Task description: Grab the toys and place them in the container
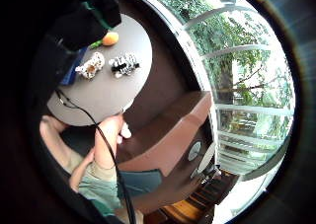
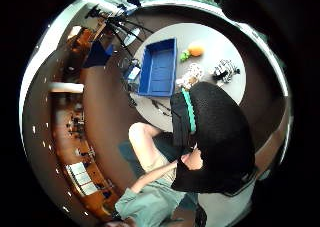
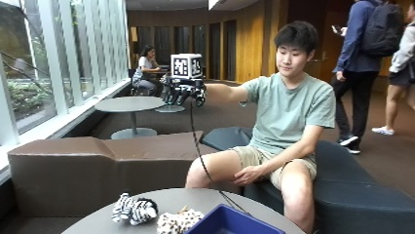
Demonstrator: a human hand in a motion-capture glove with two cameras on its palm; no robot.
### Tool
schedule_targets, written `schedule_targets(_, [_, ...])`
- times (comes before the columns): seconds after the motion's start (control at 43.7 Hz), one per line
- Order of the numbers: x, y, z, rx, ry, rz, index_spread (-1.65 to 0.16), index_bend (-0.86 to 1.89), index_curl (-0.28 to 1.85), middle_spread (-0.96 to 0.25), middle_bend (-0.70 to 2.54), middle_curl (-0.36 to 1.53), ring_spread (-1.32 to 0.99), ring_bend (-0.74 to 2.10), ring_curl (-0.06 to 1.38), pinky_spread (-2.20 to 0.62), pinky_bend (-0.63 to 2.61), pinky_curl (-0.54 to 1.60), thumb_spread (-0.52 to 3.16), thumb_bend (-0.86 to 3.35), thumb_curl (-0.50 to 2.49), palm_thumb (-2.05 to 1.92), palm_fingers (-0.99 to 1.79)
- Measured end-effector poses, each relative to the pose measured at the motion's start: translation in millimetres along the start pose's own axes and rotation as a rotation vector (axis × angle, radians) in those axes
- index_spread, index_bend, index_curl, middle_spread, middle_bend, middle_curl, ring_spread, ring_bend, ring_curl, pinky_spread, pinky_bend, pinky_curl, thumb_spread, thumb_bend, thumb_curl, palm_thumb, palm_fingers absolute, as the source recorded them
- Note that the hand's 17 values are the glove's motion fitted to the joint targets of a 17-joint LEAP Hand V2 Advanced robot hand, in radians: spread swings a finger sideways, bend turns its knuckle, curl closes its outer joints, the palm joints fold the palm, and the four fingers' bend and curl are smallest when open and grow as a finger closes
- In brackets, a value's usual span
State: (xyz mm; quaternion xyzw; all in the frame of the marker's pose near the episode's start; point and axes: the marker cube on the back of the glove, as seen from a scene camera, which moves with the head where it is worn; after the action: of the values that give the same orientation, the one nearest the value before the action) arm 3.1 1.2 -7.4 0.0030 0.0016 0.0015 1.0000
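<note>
- The person is holding the gloved right hand (image 3: pixel 185 92) raised high, well apart from the round table (image 3: pixel 195 197); its fingers are hanging loosely curled, holding nothing.
- The zebra toy (image 3: pixel 133 208), the spotted plush toy (image 3: pixel 177 222) and the orange toy (image 2: pixel 195 50) are lying on the table beside the blue container (image 2: pixel 159 67), which is sitting empty.
- The plush toys are looking soft and light, likely squashing under a pinch; taking each around its body seems safest.
- The orange toy is looking rounder, possibly slipperier.

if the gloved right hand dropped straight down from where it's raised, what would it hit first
Probably the round table, near the spotted plush toy, which lies right beside the gloved right hand in the thumb-side palm view; depth is unclear.
</note>
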Motion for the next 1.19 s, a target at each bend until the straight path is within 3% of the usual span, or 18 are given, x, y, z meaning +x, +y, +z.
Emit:
schedule_targets(0.183, [5, -7, -23, 0.035, -0.009, 0.013, -0.19, 0.15, 0.08, -0.11, 0.17, 0.06, -0.14, 0.48, 0.14, -0.03, 0.63, 0.20, 0.99, 0.03, 0.04, 0.00, 0.28])
schedule_targets(0.412, [8, -38, -27, 0.012, -0.011, 0.010, -0.23, 0.16, 0.13, -0.15, 0.19, 0.13, -0.19, 0.56, 0.18, -0.03, 0.68, 0.25, 1.34, 0.02, 0.10, -0.01, 0.24])
schedule_targets(0.709, [35, -72, -8, -0.085, -0.010, 0.010, -0.25, 0.17, 0.19, -0.17, 0.21, 0.20, -0.21, 0.61, 0.21, -0.04, 0.71, 0.28, 1.49, -0.01, 0.15, -0.01, 0.19])
schedule_targets(0.823, [41, -102, 8, -0.142, -0.018, -0.002, -0.25, 0.13, 0.20, -0.16, 0.19, 0.22, -0.20, 0.60, 0.22, -0.03, 0.77, 0.31, 1.46, -0.01, 0.18, -0.01, 0.06])
schedule_targets(1.189, [70, -197, 151, -0.335, 0.059, -0.014, -0.26, 0.07, 0.18, -0.12, 0.17, 0.27, -0.13, 0.52, 0.21, 0.00, 0.89, 0.35, 1.36, -0.01, 0.24, 0.00, -0.17])
